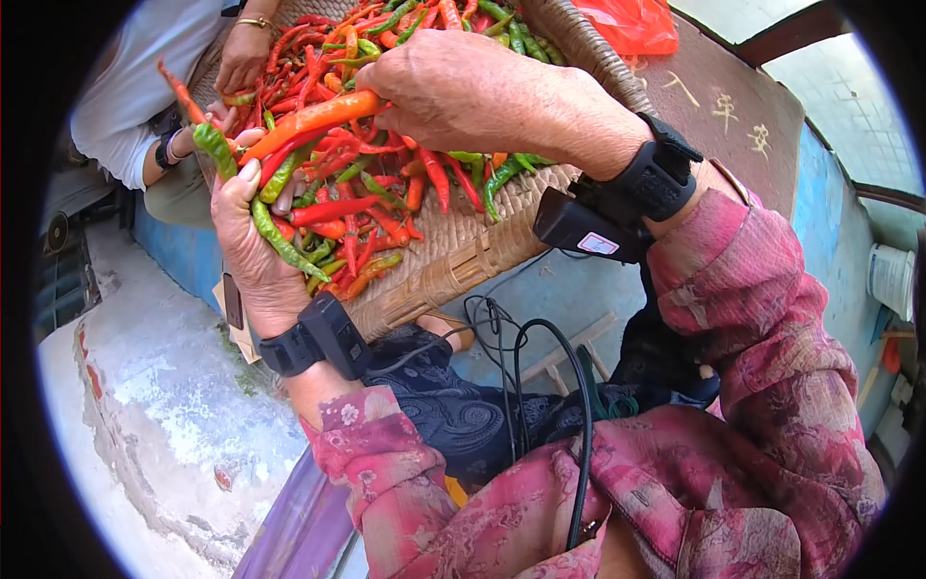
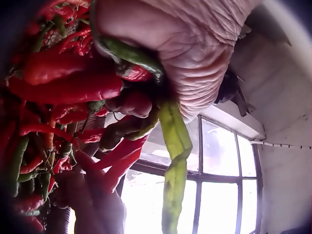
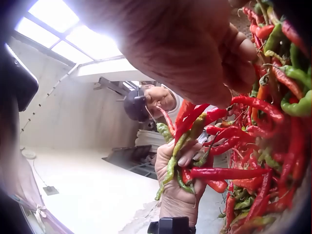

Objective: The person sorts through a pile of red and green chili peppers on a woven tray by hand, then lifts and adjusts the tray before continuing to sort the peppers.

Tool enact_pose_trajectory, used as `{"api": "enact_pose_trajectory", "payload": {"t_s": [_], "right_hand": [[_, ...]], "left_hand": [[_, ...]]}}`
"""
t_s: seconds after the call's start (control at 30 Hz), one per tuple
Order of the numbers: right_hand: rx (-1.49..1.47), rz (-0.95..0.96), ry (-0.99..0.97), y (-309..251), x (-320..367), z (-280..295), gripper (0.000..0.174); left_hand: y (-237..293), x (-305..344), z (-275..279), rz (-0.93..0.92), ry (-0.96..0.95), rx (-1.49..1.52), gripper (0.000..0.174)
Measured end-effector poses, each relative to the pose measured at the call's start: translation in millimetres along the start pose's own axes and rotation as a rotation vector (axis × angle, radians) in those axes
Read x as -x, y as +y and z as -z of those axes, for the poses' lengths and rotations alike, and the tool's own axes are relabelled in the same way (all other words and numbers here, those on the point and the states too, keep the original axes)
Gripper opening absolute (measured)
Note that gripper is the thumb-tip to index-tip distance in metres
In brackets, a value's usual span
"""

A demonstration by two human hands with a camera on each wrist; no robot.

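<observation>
My left hand grips a bunch of red, orange and green chili peppers at the near left edge of a woven basket. A twisted green chili pepper hangs over its palm; in the left wrist view this looks like the yellow-green pepper. From the bunch a long orange chili pepper points up to my right hand, whose thumb and fingers pinch its end. The right fingertips are partly hidden in the head view. Beneath both hands lies a heap of chili peppers.
Across the basket, another person's hand reaches into the peppers. A red plastic bag lies by the far rim on a brown board with painted characters. Black cables run over my lap, and a white bucket stands far right.
</observation>
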State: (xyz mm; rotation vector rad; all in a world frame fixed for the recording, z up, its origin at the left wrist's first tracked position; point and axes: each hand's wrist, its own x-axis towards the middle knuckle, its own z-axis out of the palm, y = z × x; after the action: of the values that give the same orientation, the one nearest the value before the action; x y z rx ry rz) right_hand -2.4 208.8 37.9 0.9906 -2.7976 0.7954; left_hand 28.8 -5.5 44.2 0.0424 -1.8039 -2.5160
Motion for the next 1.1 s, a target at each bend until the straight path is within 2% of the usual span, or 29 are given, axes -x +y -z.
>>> {"api": "enact_pose_trajectory", "payload": {"t_s": [0.13, 0.2, 0.37, 0.43, 0.5, 0.53, 0.6, 0.67, 0.7, 0.73, 0.8, 0.83, 0.87, 0.9, 0.97, 1.0, 1.07, 1.1], "right_hand": [[-0.021, 0.026, -0.025, 0, -1, 1, 0.019], [-0.053, 0.032, -0.034, 1, -2, 1, 0.02], [-0.103, 0.057, -0.042, 3, -1, 6, 0.024], [-0.11, 0.056, -0.05, 6, -2, 8, 0.026], [-0.179, 0.156, 0.105, 12, -3, 9, 0.023], [-0.176, 0.156, 0.107, 16, -5, 8, 0.023], [-0.145, 0.057, 0.208, 23, -12, 8, 0.029], [-0.117, 0.084, 0.275, 28, -12, 11, 0.027], [-0.153, 0.04, 0.336, 27, -8, 16, 0.022], [-0.19, -0.005, 0.397, 25, -6, 21, 0.016], [-0.182, -0.061, 0.352, 23, -5, 20, 0.02], [-0.083, 0.006, 0.474, 24, -5, 15, 0.02], [0.018, 0.074, 0.595, 24, -5, 11, 0.019], [0.017, 0.073, 0.595, 22, -7, 10, 0.019], [-0.002, -0.034, 0.265, 20, -10, 8, 0.023], [-0.003, -0.034, 0.265, 18, -9, 6, 0.023], [-0.215, 0.087, 0.15, 14, -6, 0, 0.018], [-0.163, 0.119, 0.115, 11, -6, -2, 0.018]], "left_hand": [[-3, 5, -12, -0.002, -0.012, -0.096, 0.031], [-2, 7, -18, -0.006, 0.044, -0.17, 0.029], [-8, -1, -5, 0.039, -0.03, -0.157, 0.027], [-14, -2, -8, 0.083, 0.055, -0.193, 0.025], [-15, -3, -5, 0.086, 0.049, -0.181, 0.025], [-15, -3, -6, 0.091, 0.042, -0.167, 0.025], [-12, -3, -3, 0.076, 0.015, -0.163, 0.025], [-12, -6, 13, 0.09, -0.099, -0.092, 0.029], [-9, -4, 12, 0.127, -0.116, -0.083, 0.036], [-8, -2, 10, 0.124, -0.118, -0.085, 0.036], [-7, 3, 0, 0.074, -0.051, -0.043, 0.045], [-6, 5, -2, 0.07, -0.049, -0.025, 0.053], [-6, 5, -1, 0.07, -0.049, -0.025, 0.053], [-6, 6, 1, 0.082, -0.104, -0.011, 0.049], [-5, 7, 1, 0.093, -0.159, 0.004, 0.046], [-4, 8, -1, 0.101, -0.177, -0.037, 0.042], [-4, 11, -12, 0.11, -0.195, -0.077, 0.038], [-5, 14, -21, 0.085, -0.127, -0.067, 0.035]]}}
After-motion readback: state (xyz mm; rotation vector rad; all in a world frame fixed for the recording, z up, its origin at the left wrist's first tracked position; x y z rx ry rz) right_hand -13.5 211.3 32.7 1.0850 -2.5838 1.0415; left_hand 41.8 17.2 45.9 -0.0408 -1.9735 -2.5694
